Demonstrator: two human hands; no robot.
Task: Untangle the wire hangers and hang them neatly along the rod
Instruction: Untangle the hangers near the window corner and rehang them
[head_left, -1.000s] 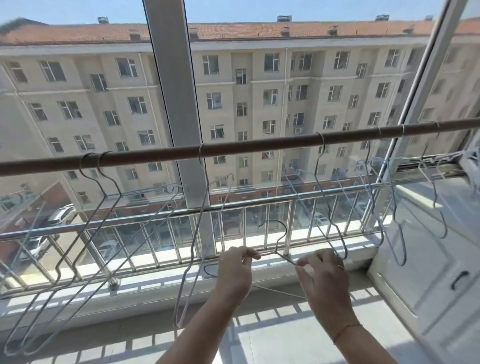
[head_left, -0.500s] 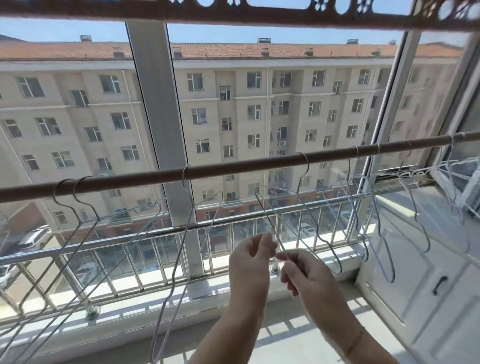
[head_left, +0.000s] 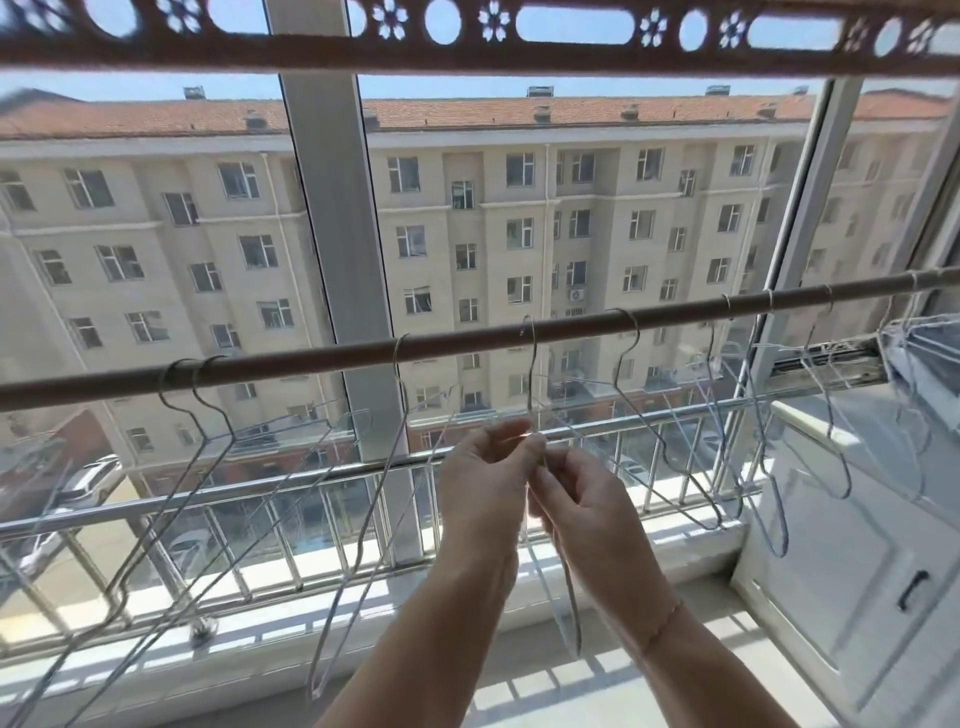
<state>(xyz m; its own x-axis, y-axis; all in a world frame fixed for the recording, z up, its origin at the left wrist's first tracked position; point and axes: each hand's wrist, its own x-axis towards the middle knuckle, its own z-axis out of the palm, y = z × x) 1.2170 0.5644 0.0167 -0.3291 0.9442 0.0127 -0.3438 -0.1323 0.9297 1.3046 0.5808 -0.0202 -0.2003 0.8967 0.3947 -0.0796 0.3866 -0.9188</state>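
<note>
Mostly, I judge this task well advanced but not finished. Along the rod (head_left: 467, 345) I count several wire hangers already hooked on: a close pair (head_left: 197, 395) towards the rod's left end, a single one (head_left: 384, 467) a little left of the middle, another (head_left: 639, 410) right of the middle, and a looser cluster (head_left: 810, 415) near the right end by the window frame.

My left hand (head_left: 483, 499) and my right hand (head_left: 587, 514) meet just below the middle of the rod, fingertips pressed together and pinching the neck of one more hanger (head_left: 530, 395). Its hook (head_left: 527, 327) reaches up to the rod, and it looks to be at or just over the top of it; I cannot tell whether it is fully seated. The body of that hanger hangs down between my wrists, thin and hard to trace against the balcony railing (head_left: 311, 488).

What is left, as I read it: let this hanger settle on the rod between its two neighbours, then see to the spacing. The pair at the left end sits nearly touching, and the group at the right end looks crowded and crossed, perhaps tangled, though the wires there are too fine to say. Spreading those evenly would be the remaining work.
</note>
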